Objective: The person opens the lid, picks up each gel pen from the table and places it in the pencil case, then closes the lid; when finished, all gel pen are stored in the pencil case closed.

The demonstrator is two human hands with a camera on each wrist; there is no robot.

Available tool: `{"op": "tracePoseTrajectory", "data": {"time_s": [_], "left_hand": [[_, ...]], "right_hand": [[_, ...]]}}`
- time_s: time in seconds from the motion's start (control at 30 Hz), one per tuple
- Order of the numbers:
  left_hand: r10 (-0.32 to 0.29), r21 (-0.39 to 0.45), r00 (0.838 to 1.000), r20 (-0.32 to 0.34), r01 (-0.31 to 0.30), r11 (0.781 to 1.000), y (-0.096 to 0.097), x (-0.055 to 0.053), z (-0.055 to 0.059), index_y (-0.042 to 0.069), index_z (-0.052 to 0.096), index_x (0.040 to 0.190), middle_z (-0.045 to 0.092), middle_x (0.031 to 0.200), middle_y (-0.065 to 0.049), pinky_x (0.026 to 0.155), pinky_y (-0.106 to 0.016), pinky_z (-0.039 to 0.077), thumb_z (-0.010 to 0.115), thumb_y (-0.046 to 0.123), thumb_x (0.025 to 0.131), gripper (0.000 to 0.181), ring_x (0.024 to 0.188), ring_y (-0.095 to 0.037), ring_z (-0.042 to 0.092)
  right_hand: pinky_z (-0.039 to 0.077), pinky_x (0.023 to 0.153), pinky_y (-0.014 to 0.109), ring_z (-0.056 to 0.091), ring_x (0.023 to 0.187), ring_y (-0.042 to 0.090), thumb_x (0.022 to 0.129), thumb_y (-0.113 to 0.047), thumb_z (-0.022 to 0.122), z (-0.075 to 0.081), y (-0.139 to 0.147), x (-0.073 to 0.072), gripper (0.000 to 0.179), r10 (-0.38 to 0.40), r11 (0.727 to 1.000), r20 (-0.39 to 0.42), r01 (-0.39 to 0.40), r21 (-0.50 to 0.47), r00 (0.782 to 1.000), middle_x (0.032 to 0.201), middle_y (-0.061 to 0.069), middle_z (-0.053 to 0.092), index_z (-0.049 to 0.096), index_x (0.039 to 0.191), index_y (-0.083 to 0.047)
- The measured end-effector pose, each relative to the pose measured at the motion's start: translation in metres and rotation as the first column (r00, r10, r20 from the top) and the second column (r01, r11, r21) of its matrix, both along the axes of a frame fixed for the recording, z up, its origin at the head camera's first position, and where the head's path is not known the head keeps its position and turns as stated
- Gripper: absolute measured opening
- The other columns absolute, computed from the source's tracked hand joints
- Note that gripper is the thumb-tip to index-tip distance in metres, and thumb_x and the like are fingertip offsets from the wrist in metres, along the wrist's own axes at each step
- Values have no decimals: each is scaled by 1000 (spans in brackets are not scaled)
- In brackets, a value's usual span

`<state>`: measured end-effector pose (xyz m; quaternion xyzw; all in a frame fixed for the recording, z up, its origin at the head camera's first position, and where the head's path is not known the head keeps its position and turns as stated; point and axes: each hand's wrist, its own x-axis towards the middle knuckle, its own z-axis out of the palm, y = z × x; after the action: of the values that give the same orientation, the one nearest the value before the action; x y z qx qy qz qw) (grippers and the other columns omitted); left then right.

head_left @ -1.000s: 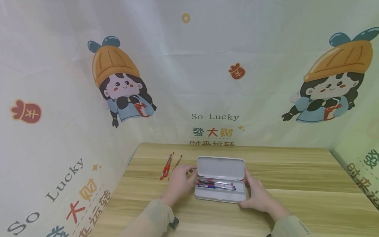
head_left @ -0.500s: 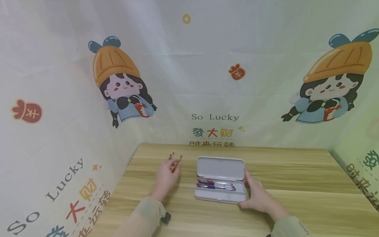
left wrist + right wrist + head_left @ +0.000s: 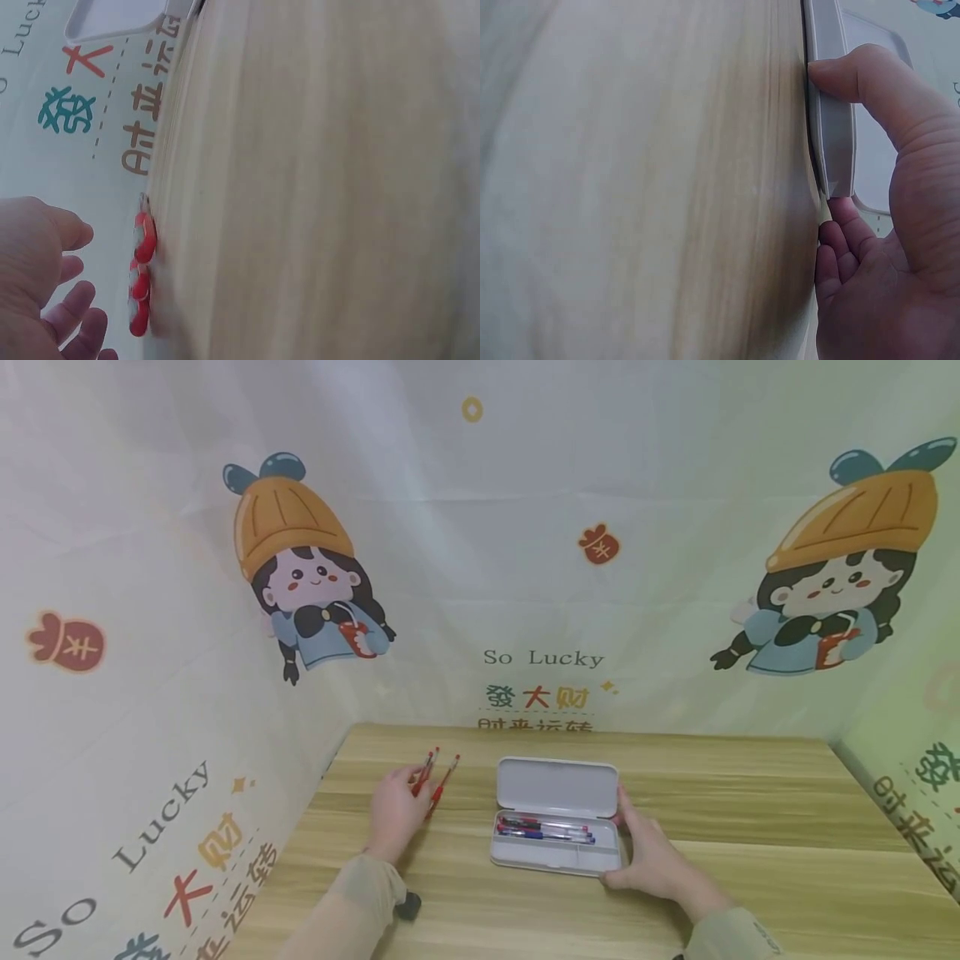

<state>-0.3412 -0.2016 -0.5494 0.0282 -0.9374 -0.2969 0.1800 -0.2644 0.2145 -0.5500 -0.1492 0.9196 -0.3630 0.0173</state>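
A white pencil case (image 3: 557,787) lies with its lid raised on the wooden table. Several clear pens (image 3: 551,837) with red, dark and blue parts rest in its back compartment. My right hand (image 3: 651,860) grips the case's right end; in the right wrist view the thumb (image 3: 840,75) presses the front wall, with the other fingers round the far side. Left of the case, my left hand (image 3: 397,810) hovers at a few red pens (image 3: 442,787). In the left wrist view its fingers (image 3: 71,306) are loosely bent, with a gap between them and the pens (image 3: 145,240).
The wooden table (image 3: 750,827) reaches back to a printed cloth backdrop (image 3: 480,568), which also hangs along both sides. Bare wood lies between the red pens and the case. A small black object (image 3: 408,906) shows by the left sleeve.
My left hand has left the case's left side and moved left to the red pens. The right hand keeps its grip on the case, which has barely shifted.
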Motion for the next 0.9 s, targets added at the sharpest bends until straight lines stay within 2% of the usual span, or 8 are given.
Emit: {"op": "tracePoseTrajectory", "data": {"time_s": [0.23, 0.43, 0.57, 0.77, 0.9], "left_hand": [[39, -34, 998, 42, -37, 999, -10, 2, -3, -2, 75, 132, 75, 113, -21, 88, -53, 60, 78, 25, 99, 43, 96, -34, 70], [54, -77, 997, 57, -49, 996, -13, 2, -3, -5, 75, 128, 78, 106, -21, 91, -56, 59, 76, 23, 99, 40, 98, -38, 72], [67, -87, 994, 87, -59, 994, -13, 1, -2, -4, 75, 129, 80, 110, -21, 93, -57, 60, 74, 23, 101, 39, 103, -40, 75], [83, -103, 982, 171, -66, 993, -14, 1, -2, -1, 76, 132, 80, 123, -23, 95, -58, 61, 70, 26, 104, 39, 111, -42, 77], [87, -94, 977, 196, -70, 993, -14, 0, -2, 1, 78, 127, 82, 122, -21, 93, -56, 61, 70, 26, 104, 35, 108, -40, 78]], "right_hand": [[35, 124, 75, 49, 140, 45, 63, -29, 102, 0, 0, 1, 153, 2, 1000, 12, -1, -11, 1000, 147, 18, 65, 2, 173, 5], [35, 124, 76, 49, 141, 46, 63, -30, 102, -1, 1, 0, 154, 2, 1000, 1, -2, -5, 1000, 147, 18, 66, 2, 173, 5], [36, 124, 75, 49, 140, 45, 63, -31, 102, -1, 1, 0, 153, 5, 1000, 2, -5, 1, 1000, 148, 20, 65, 2, 173, 6], [35, 124, 76, 49, 141, 47, 62, -31, 102, 0, 1, 0, 153, 7, 1000, -4, -7, 2, 1000, 148, 20, 66, 2, 172, 7], [34, 124, 75, 49, 142, 46, 62, -31, 102, -1, 1, 0, 154, 7, 1000, 0, -7, 0, 1000, 148, 20, 66, 2, 172, 7]]}}
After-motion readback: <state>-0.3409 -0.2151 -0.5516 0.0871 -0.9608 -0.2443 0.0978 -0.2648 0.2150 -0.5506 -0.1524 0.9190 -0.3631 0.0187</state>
